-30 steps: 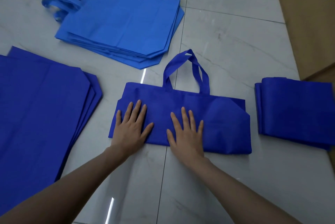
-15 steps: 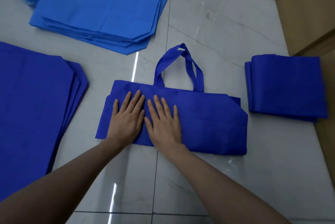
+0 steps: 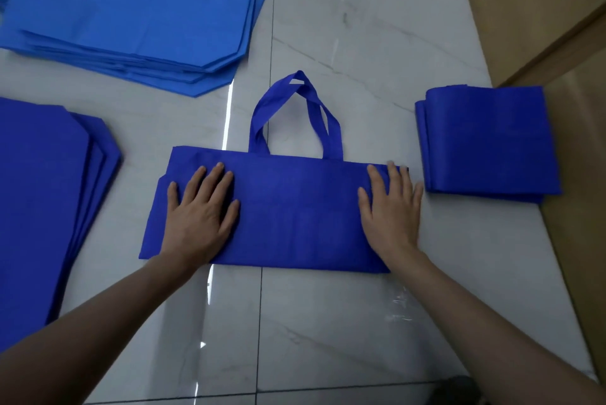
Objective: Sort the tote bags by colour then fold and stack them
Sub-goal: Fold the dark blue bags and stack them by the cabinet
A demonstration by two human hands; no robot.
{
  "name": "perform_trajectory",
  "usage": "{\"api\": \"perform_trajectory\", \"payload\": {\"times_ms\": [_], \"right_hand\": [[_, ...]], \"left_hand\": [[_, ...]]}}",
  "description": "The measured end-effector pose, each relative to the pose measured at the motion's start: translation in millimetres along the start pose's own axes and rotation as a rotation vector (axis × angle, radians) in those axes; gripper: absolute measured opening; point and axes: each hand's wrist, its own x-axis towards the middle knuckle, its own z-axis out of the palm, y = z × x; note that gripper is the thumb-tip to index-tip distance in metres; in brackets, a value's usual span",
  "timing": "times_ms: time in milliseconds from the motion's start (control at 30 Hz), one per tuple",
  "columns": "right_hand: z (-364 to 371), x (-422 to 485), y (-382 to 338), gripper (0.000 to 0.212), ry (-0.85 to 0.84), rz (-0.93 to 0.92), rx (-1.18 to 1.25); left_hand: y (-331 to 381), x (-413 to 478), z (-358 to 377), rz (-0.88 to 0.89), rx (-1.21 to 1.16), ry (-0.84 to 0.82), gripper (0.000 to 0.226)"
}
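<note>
Pressing flat on the folded tote bag: left hand, right hand.

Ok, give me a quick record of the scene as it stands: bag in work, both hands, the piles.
bag in work: dark blue tote bag, folded into a wide band, flat on the tiled floor
handles: handles stick out on the far side, unfolded
hands: left hand flat on the bag's left end; right hand flat on its right end, fingers straight
done: folded dark blue stack, right of the bag, apart from it
waiting: unfolded dark blue pile, left of the bag
other colour: light blue pile, far left, unfolded
</note>
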Motion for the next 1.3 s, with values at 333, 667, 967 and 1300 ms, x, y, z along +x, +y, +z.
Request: {"api": "perform_trajectory", "payload": {"times_ms": [333, 667, 967, 1300], "right_hand": [[-14, 127, -104, 0.092, -0.173, 0.040, 0.594], [-55, 126, -113, 0.041, -0.008, -0.290, 0.712], [-12, -5, -62, 0.046, 0.282, -0.620, 0.131], [28, -70, -57, 0.075, 0.042, -0.579, -0.147]], "left_hand": [[-20, 53, -7, 0.079, -0.078, -0.015, 0.063], [-21, 50, -12, 0.069, -0.078, 0.075, 0.052], [-9, 47, -28, -0.150, -0.127, 0.063, 0.044], [-6, 22, -40, -0.336, 0.015, -0.107, 0.042]]}}
